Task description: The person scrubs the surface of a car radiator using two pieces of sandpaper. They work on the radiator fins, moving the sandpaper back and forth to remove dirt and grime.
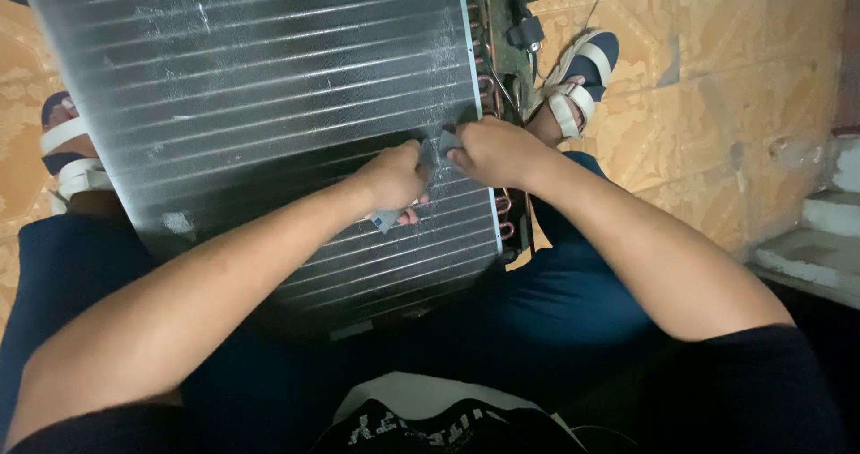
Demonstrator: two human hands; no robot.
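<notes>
View from the head, looking down at a seated person's lap. A large finned metal coil (269, 105), the kind from an air conditioner, leans across the knees, its thin silver fins running in close rows with darker bands between them. Copper tube bends (502, 208) show along the coil's right edge, and a dark green side plate (493, 24) runs up that edge toward the top.

Both hands meet near the coil's lower right part. The left hand (394, 178) has its fingers curled around a small grey flat tool (387, 218), likely a fin comb, pressed against the fins. The right hand (497, 152) has its fingers closed on another small grey piece (445, 141), just beside the left hand and touching the fins.

Beyond the coil, two feet in white and navy sandals (578, 82) rest on a patterned tan tile floor (717, 87). Pale concrete steps (815, 239) sit well to the right of the coil.

As a judgement: the fins look thin and soft, so uneven pressure could bend or flatten them, and their sharp edges could nick a fingertip if a hand slips.
</notes>
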